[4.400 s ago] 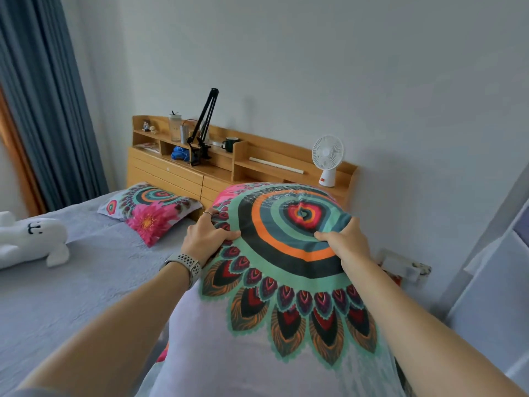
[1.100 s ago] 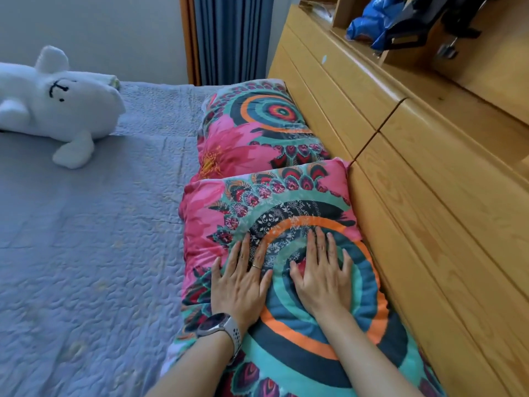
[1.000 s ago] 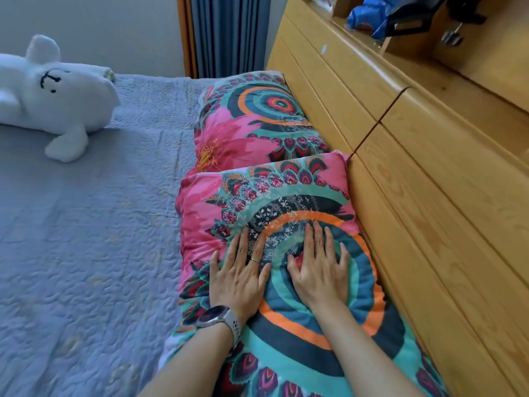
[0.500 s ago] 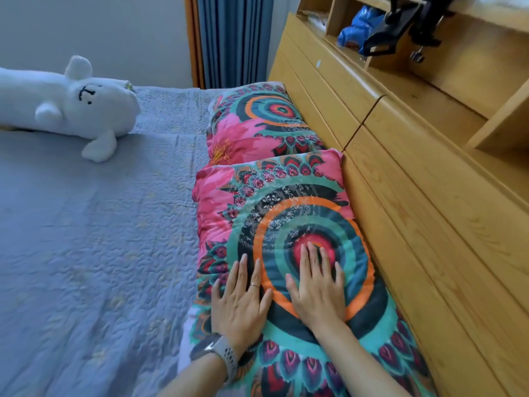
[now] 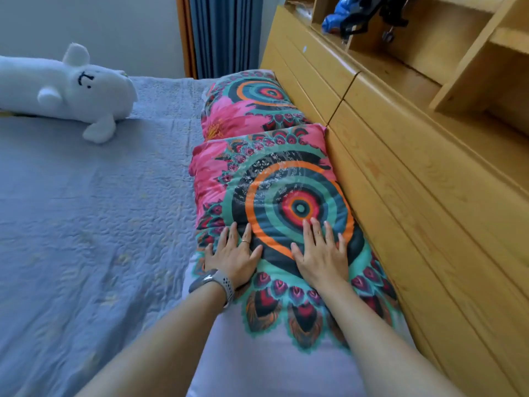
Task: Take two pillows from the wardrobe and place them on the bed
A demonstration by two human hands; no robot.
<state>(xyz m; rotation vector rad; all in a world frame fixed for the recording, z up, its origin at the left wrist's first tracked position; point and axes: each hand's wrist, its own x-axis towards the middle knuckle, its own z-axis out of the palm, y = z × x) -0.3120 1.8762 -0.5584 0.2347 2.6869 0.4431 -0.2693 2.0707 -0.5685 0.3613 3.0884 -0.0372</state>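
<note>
Nearest the viewer, both forearms reach forward over the near pillow (image 5: 274, 196), which lies flat on the bed (image 5: 86, 224) with its long edge against the wooden headboard (image 5: 415, 210). The left hand (image 5: 233, 253), with a smartwatch (image 5: 213, 283) on its wrist and a ring on one finger, rests palm-down on the pillow's left portion, fingers straight and slightly spread. The right hand (image 5: 322, 255) lies flat just beside it, fingers extended toward the centre of the ringed peacock pattern. Neither hand grips anything.

Beyond, the far pillow (image 5: 246, 107) of matching print lies end to end with the first, touching it, also against the headboard. Further left, a white plush toy (image 5: 65, 87) lies on the grey-blue quilted bedspread. At the far end hangs a blue curtain (image 5: 226, 35). The headboard shelf holds a blue object (image 5: 333, 20), not clearly identifiable.
</note>
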